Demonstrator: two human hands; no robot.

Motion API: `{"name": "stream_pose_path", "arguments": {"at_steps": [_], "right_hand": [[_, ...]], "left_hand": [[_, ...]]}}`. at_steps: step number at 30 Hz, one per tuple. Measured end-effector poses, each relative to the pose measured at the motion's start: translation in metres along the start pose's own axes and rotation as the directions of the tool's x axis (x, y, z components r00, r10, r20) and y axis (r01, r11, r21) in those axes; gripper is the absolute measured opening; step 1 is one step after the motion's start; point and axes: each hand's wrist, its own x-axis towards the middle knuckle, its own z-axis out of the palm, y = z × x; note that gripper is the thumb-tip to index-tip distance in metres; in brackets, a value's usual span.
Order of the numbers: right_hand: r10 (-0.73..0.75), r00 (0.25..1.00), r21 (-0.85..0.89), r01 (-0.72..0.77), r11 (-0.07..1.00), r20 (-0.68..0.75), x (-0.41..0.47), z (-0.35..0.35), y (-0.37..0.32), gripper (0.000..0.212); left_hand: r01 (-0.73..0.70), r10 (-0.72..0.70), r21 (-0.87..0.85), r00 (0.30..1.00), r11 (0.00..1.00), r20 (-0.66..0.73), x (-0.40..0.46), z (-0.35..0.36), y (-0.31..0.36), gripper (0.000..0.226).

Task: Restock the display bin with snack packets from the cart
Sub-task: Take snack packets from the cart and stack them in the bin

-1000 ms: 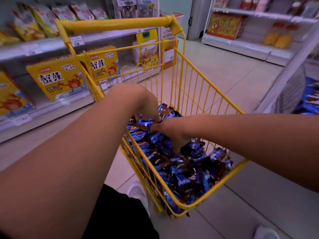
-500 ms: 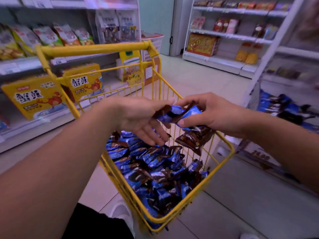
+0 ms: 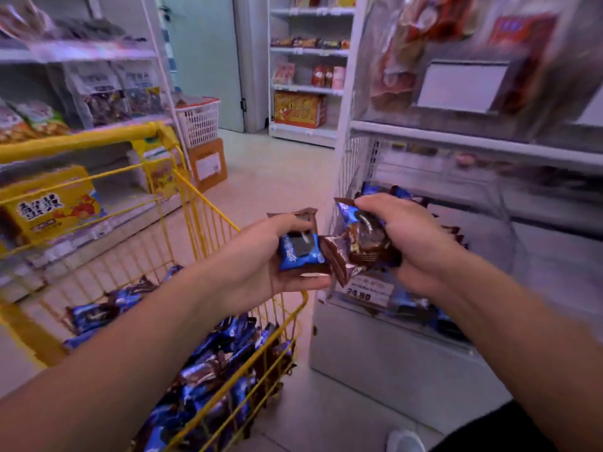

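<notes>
Blue and brown foil packets are seen from the head view, carried at chest height between the yellow wire cart (image 3: 208, 223) and the display bin (image 3: 434, 308). One snack packet (image 3: 298, 252) is pinched by the left hand (image 3: 261, 265), thumb underneath and fingers curled over its top edge, so that the printed face is turned upward. A small bunch of packets (image 3: 362, 239) is clamped in the right hand (image 3: 414, 243), with the fingers wrapped over the top; several are gathered at once, presumably so that fewer trips are needed. The two hands are held close together, their loads nearly touching, just in front of the bin's clear front panel.

The bin is fixed low on the white shelf unit (image 3: 470, 148) to the right, with a price label (image 3: 365, 290) on its front edge, and some of the same packets are already lying inside. Many more packets (image 3: 212, 363) are left heaped in the cart at the lower left, so the restocking is judged to be far from finished. The cart is parked just beside the bin, which keeps the carry short. The step in hand appears to be the transfer towards the bin's opening; a loosely held packet could slip to the floor (image 3: 270, 177).
</notes>
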Motion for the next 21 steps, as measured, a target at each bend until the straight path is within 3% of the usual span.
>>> {"name": "stream_pose_path", "arguments": {"at_steps": [4, 8, 10, 14, 17, 19, 21], "right_hand": [[-0.131, 0.991, -0.126, 0.130, 0.983, 0.004, -0.002, -0.008, 0.005, 0.016], [-0.308, 0.951, -0.258, 0.295, 0.920, -0.013, -0.001, -0.013, 0.009, 0.005], [-0.330, 0.943, -0.240, 0.309, 0.920, -0.050, 0.000, -0.016, 0.010, 0.004], [-0.165, 0.980, -0.072, 0.158, 0.985, -0.113, -0.004, -0.011, 0.015, 0.010], [0.059, 0.993, 0.032, -0.056, 0.998, -0.100, -0.004, -0.004, 0.017, 0.033], [0.208, 0.978, 0.185, -0.206, 0.961, 0.009, -0.002, -0.007, 0.013, 0.049], [0.193, 0.969, 0.236, -0.226, 0.945, 0.157, -0.004, -0.014, 0.008, 0.047]], "left_hand": [[0.009, -0.004, 0.143, 1.000, 0.990, -0.031, 0.006, 0.010, -0.006, 0.051], [-0.026, 0.033, 0.250, 0.999, 0.968, -0.024, 0.008, 0.022, -0.010, 0.048], [-0.058, 0.074, 0.334, 0.997, 0.941, -0.034, 0.011, 0.025, -0.011, 0.060], [-0.126, 0.160, 0.431, 0.986, 0.893, -0.043, 0.014, 0.032, -0.016, 0.065], [-0.089, 0.146, 0.399, 0.983, 0.913, -0.116, 0.018, 0.037, -0.021, 0.041], [-0.040, 0.088, 0.279, 0.983, 0.959, -0.163, 0.020, 0.036, -0.022, 0.027], [0.018, 0.008, 0.125, 0.979, 0.992, -0.202, 0.019, 0.034, -0.019, 0.026]]}}
